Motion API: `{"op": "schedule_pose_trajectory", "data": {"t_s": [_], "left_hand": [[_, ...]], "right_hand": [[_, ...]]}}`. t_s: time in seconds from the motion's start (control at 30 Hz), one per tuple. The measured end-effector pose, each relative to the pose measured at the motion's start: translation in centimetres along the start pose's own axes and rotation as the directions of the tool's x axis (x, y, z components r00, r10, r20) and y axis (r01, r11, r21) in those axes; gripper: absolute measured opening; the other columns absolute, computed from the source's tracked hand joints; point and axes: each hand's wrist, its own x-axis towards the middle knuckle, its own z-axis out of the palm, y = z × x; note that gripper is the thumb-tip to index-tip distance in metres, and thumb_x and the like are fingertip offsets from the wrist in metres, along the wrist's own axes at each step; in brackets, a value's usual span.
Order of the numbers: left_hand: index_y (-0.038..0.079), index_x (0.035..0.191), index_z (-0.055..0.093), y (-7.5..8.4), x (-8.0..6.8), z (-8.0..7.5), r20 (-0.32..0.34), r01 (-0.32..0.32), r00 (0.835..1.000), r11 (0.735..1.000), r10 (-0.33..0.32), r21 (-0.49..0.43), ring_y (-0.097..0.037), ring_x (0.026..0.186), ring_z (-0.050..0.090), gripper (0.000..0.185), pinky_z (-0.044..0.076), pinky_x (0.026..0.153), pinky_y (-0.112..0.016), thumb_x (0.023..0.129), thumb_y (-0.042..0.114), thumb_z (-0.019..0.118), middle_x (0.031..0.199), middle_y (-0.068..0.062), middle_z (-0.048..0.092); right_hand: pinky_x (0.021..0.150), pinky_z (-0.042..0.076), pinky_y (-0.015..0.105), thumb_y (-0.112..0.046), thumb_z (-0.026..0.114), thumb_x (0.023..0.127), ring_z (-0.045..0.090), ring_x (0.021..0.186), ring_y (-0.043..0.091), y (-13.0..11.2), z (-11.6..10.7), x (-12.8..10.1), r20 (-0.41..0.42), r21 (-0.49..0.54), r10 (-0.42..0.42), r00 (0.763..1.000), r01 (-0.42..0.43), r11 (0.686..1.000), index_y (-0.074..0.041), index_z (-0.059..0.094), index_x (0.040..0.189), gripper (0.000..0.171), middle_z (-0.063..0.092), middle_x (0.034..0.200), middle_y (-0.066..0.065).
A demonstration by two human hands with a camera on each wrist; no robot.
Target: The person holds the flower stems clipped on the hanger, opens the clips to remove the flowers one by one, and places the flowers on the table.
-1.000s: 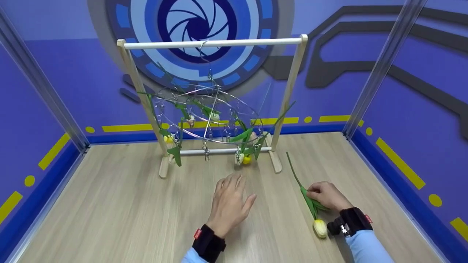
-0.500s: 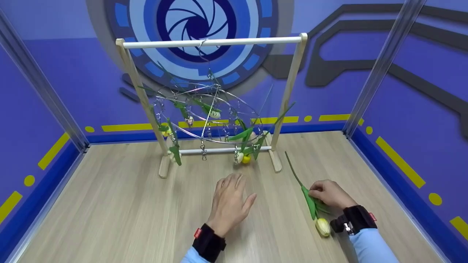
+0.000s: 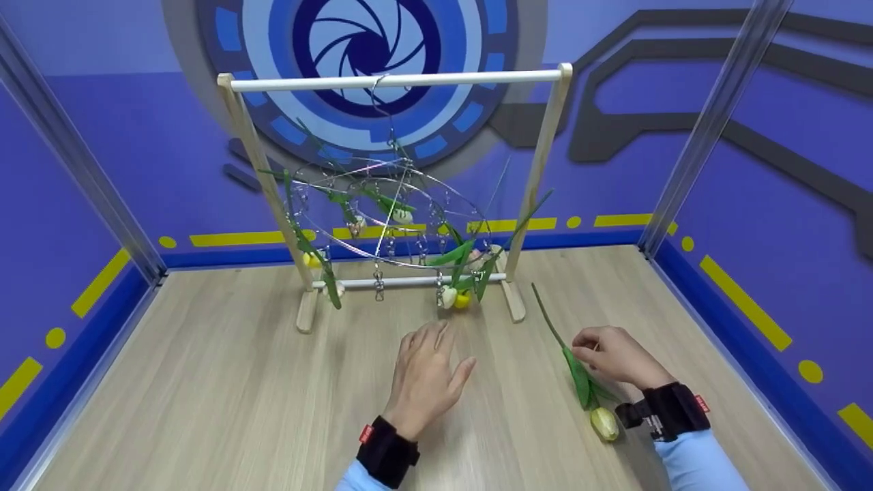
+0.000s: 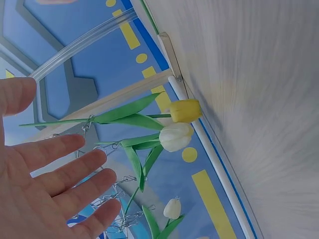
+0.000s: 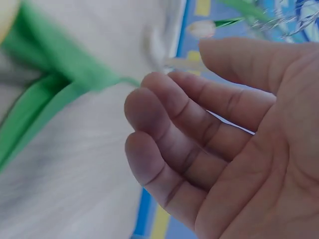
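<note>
A pale yellow tulip point(image 3: 604, 424) with green leaves and a long stem lies on the table at the right, its stem pointing toward the rack. Just over its leaves is my right hand point(image 3: 619, 354), fingers loosely bent; the right wrist view shows nothing between thumb and fingers. My left hand point(image 3: 426, 382) is spread out, palm down, close over the table in front of the rack, with nothing in it. Ahead hangs a round wire clip hanger point(image 3: 382, 258). Its clips hold several tulips, among them a yellow one point(image 4: 185, 110) and a white one point(image 4: 175, 137).
The hanger hooks onto the white top bar point(image 3: 464, 78) of a wooden-sided rack point(image 3: 548, 150). Rack feet point(image 3: 307, 312) stand on the wood-grain table point(image 3: 225, 395). Blue patterned walls point(image 3: 614, 184) enclose the back and both sides.
My right hand has let go of the tulip and risen slightly from it. The tulip's head has shifted a little to the right. Flowers at the hanger's left sway; my left hand stays nearly still.
</note>
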Motion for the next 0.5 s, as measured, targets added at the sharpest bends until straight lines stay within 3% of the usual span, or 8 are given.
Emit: {"op": "schedule_pose_trajectory", "data": {"t_s": [0.27, 0.5], "left_hand": [[0.001, 0.138, 0.063, -0.2, 0.1, -0.3, -0.015, 0.005, 1.000, 1.000, -0.006, -0.020, -0.033, 0.131, 0.056, 0.057, 0.044, 0.109, -0.050, 0.100, 0.043, 0.065, 0.140, -0.017, 0.062], [0.002, 0.136, 0.064, -0.4, 0.1, -0.2, -0.043, -0.008, 0.999, 1.000, 0.007, -0.027, -0.031, 0.128, 0.058, 0.053, 0.045, 0.107, -0.049, 0.099, 0.039, 0.067, 0.135, -0.016, 0.064]], "right_hand": [[0.076, 0.053, 0.033, -0.017, 0.065, 0.102, 0.065, 0.086, 0.013, -3.5, 0.2, 0.1, -0.053, -0.067, -0.156, 0.986, 0.152, 0.986, -0.011, 0.075, 0.109, 0.013, 0.071, 0.096, -0.003], [0.079, 0.057, 0.034, -0.021, 0.066, 0.102, 0.070, 0.093, 0.020, -5.1, 1.0, 0.3, -0.113, -0.005, -0.151, 0.982, 0.151, 0.988, -0.008, 0.075, 0.113, 0.019, 0.075, 0.104, 0.004]]}}
